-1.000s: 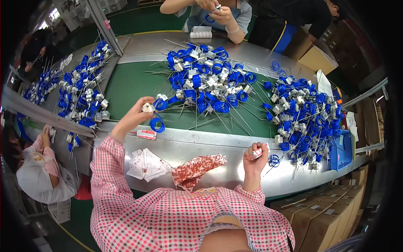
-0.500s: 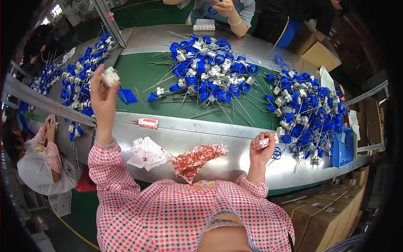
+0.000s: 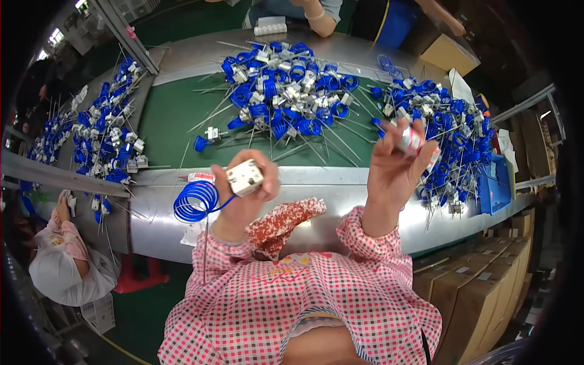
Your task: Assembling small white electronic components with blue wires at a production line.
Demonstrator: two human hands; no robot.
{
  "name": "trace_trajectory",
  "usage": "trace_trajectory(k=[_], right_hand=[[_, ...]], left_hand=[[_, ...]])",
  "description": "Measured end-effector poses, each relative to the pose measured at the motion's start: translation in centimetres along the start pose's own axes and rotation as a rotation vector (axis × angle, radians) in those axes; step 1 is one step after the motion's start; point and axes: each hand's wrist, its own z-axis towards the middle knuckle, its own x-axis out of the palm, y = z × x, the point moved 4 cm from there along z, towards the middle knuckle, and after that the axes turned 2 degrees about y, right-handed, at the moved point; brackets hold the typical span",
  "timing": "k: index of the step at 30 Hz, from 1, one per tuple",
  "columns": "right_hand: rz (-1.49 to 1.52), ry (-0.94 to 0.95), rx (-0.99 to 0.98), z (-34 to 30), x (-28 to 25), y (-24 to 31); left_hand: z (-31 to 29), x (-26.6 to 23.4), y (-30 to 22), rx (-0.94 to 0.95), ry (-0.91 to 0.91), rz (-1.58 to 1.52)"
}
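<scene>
My left hand (image 3: 238, 214) is closed on a capillary thermostat, its white block (image 3: 244, 177) held up over the metal ledge. A blue coil (image 3: 196, 201) hangs from the block on the left, with a thin metal rod (image 3: 205, 246) pointing down from it. In my right hand (image 3: 389, 173), raised near the right-hand pile, is a small red and white squeeze tube (image 3: 410, 142), partly hidden by the fingers. Another red and white tube (image 3: 199, 177) lies behind my left hand. A red-stained cloth (image 3: 286, 222) and a mostly covered white cloth (image 3: 191, 233) lie on the ledge.
Thermostats with blue coils and rods are heaped on the green belt (image 3: 167, 131), in a middle pile (image 3: 292, 91), a right pile (image 3: 450, 131) and a left pile (image 3: 103, 134). A blue bin (image 3: 500, 188) and cartons (image 3: 486, 267) stand right. Co-workers sit across and at left.
My left hand has brought the thermostat from the far left back toward the middle, nearer me. My right hand has risen and moved forward with the tube. The view has shifted slightly.
</scene>
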Motion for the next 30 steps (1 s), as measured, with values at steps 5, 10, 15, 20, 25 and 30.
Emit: trace_trajectory(k=[5,10,15,20,25,30], right_hand=[[0.170,0.206,0.027,-1.1,5.5,-0.9],[0.078,0.528,-0.049,-2.4,6.9,-0.8],[-0.056,0.506,-0.232,-3.5,7.8,-0.8],[-0.081,0.532,-0.301,-3.2,7.8,-0.9],[-0.154,0.577,-0.271,-3.3,7.2,-1.1],[-0.145,0.580,-0.244,-3.5,7.3,-1.3]], left_hand=[[1.9,3.2,1.1,0.065,-0.035,0.290],[2.4,4.0,1.9,0.202,0.063,0.140],[2.5,4.3,3.9,0.226,0.099,0.042],[3.0,4.5,4.2,0.120,0.044,-0.031],[2.9,4.3,4.6,0.157,0.026,-0.039],[3.3,4.7,4.8,0.187,0.062,-0.106]])
